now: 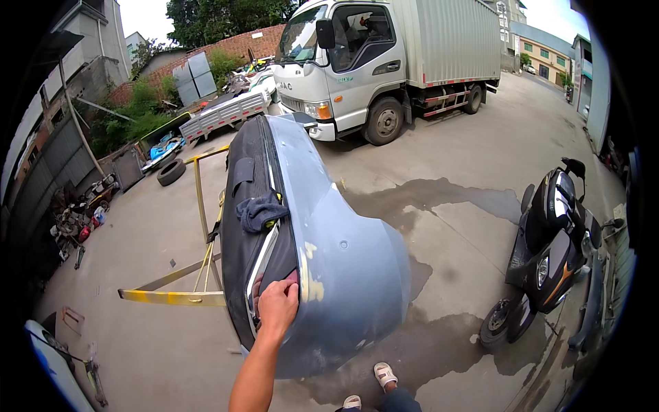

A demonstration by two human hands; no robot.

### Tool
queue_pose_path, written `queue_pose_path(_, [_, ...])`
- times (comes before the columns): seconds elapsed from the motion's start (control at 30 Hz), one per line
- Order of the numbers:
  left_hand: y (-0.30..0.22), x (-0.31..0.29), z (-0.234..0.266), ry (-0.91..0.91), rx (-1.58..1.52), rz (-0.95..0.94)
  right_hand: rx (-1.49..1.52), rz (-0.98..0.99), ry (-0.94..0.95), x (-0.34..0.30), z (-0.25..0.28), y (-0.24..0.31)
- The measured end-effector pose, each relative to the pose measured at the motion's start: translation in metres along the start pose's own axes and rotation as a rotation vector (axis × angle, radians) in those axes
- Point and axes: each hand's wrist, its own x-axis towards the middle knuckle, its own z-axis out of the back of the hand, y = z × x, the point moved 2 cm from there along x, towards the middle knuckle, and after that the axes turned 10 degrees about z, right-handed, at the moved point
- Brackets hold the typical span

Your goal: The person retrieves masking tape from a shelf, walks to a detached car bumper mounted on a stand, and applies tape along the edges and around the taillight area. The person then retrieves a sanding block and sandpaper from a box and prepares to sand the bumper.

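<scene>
A car bumper (336, 281) in blue-grey primer stands in front of me, with pale yellow filler patches along its edge and a black section with bright trim on the left. My left hand (276, 305) reaches over that edge. Its fingers are closed, pinching a small dark-red piece (293, 276) against the bumper; the fingers partly hide it, and I cannot make out its kind. A dark blue cloth (259, 211) lies crumpled on the black section, beyond the hand. No part of my right hand shows.
A yellow metal stand (178, 296) supports the bumper and juts out leftward. A black scooter (556, 240) is parked at the right, and a white box truck (384, 69) behind. Wet patches (446, 343) mark the concrete. A loose tyre (171, 172) lies at the far left.
</scene>
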Motion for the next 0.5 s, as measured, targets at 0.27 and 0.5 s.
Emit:
queue_pose_path(0.27, [-0.030,0.037,-0.015,0.196,-0.085,0.388,-0.153,-0.018,0.064,0.096,0.010,0.156])
queue_pose_path(0.5, [-0.043,0.042,-0.011,0.021,0.202,0.371,-0.487,0.271,0.224,0.255,0.008,0.231])
